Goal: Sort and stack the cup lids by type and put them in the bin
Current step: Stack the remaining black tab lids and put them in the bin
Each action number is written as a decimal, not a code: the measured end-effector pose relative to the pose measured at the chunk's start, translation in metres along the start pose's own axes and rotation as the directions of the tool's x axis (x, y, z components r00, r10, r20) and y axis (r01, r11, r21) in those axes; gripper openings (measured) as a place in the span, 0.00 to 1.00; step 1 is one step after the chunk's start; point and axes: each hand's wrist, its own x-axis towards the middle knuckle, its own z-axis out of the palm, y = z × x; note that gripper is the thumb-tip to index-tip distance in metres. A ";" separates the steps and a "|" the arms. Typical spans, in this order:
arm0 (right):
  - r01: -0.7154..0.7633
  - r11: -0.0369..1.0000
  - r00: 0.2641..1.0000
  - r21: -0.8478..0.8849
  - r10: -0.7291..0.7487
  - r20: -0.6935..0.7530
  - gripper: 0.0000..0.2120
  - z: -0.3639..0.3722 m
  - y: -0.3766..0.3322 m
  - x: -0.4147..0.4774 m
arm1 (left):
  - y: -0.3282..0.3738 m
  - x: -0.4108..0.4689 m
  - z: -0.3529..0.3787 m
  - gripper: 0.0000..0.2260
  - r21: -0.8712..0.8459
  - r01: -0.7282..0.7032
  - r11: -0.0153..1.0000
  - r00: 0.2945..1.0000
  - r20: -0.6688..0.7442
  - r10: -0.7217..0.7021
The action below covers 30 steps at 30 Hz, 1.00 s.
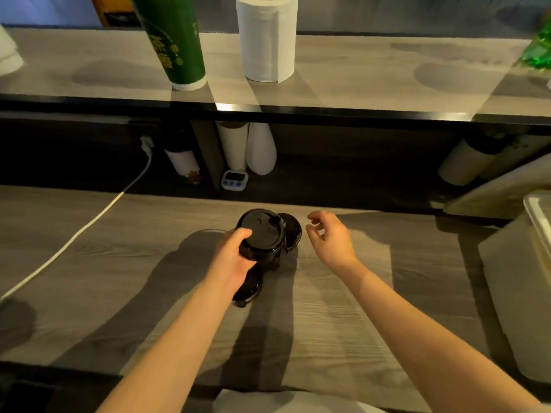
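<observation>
My left hand [232, 257] grips a stack of black cup lids [260, 234] just above the wooden counter [119, 263], thumb on the stack's near rim. Another black lid [291, 231] lies on the counter right behind the stack. A further black lid [250, 289] lies under my left hand and is partly hidden by it. My right hand [329, 236] hovers just right of the lids with loosely curled fingers and holds nothing. A white bin [533, 216] stands at the right edge, only partly in view.
A raised shelf [357, 79] behind the counter carries a green paper cup [173, 40] and a paper towel roll [267, 37]. Under it stand cup stacks [234, 144] and a small timer [235, 179]. A white cable [74, 234] crosses the counter's left side.
</observation>
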 end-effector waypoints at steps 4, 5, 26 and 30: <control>0.021 0.972 0.956 -0.234 0.048 0.288 0.31 0.026 -0.003 0.031 | 0.018 0.006 -0.019 0.04 -0.053 -0.039 0.998 0.997 -0.064 0.036; 0.017 0.962 0.920 -0.273 0.092 0.381 0.38 0.031 -0.006 0.039 | 0.020 0.008 -0.024 0.04 -0.059 -0.041 0.997 0.997 -0.074 0.036; -0.006 0.981 0.974 0.194 -0.038 0.221 0.39 0.043 -0.015 0.029 | 0.017 0.021 -0.028 0.16 -0.043 0.044 0.998 0.990 -0.133 -0.049; 0.146 0.933 0.959 0.329 -0.216 0.186 0.35 0.031 -0.045 0.015 | 0.010 0.013 -0.019 0.11 0.017 0.050 0.999 0.999 -0.018 -0.050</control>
